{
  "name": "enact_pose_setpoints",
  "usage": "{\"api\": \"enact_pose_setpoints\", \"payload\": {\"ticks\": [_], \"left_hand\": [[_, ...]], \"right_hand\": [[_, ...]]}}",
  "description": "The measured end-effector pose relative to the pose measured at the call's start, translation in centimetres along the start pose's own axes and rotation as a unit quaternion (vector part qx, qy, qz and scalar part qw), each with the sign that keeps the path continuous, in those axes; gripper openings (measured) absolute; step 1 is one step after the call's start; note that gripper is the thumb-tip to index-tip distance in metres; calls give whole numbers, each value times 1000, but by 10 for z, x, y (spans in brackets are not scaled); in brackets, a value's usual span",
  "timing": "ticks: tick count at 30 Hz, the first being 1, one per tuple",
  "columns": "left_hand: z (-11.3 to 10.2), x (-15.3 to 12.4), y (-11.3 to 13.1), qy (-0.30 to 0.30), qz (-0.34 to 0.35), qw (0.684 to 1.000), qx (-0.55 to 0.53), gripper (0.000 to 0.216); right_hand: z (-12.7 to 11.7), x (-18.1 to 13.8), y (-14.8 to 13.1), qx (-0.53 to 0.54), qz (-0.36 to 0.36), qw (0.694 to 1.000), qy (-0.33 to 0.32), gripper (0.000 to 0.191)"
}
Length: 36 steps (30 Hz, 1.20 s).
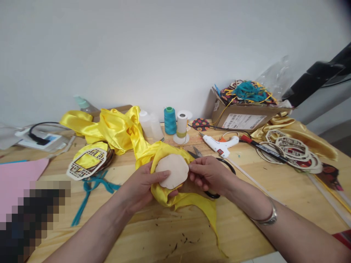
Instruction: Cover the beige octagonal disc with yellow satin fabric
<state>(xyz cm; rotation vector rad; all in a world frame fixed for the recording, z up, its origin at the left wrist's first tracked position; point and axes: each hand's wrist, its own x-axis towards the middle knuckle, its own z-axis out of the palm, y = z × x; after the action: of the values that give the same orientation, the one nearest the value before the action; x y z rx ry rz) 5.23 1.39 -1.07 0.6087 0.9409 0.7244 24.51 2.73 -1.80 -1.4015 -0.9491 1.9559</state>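
My left hand (148, 179) is closed around a pale, flat wooden disc (172, 170) with a scalloped edge, thumb on its face. Yellow satin cloth (161, 193) is bunched behind the disc in the same hand, and a pointed tail of it trails over the table. At the disc's right rim, my right hand (208, 173) has its thumb and forefinger pinched together; whatever lies between them is too small to make out. Black-handled scissors (230, 164) lie partly hidden beneath that hand, blades pointing away.
A white glue gun (221, 144), a marker (264, 149) and wooden cutouts (293, 148) lie to the right. Behind stand a teal thread cone (170, 122), a white spool (181, 126) and a cardboard box (246, 117). At left are more cutouts (87, 160) and teal ribbon (86, 193).
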Motion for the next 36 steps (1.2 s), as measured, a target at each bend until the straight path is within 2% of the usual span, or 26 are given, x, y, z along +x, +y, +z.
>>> {"api": "enact_pose_setpoints", "payload": {"ticks": [7, 11, 21, 36], "left_hand": [[-1, -2, -2, -6, -16, 1000, -15, 39], [-1, -1, -5, -32, -20, 999, -20, 47], [1, 5, -7, -8, -8, 1000, -25, 37], [-2, 6, -10, -23, -2, 999, -27, 30]], "right_hand": [[-1, 3, 3, -6, 15, 999, -32, 40], [-2, 4, 5, 3, 3, 999, -45, 29], [-2, 3, 5, -19, -30, 999, -12, 24], [-3, 4, 10, -89, -52, 994, 35, 13]]}}
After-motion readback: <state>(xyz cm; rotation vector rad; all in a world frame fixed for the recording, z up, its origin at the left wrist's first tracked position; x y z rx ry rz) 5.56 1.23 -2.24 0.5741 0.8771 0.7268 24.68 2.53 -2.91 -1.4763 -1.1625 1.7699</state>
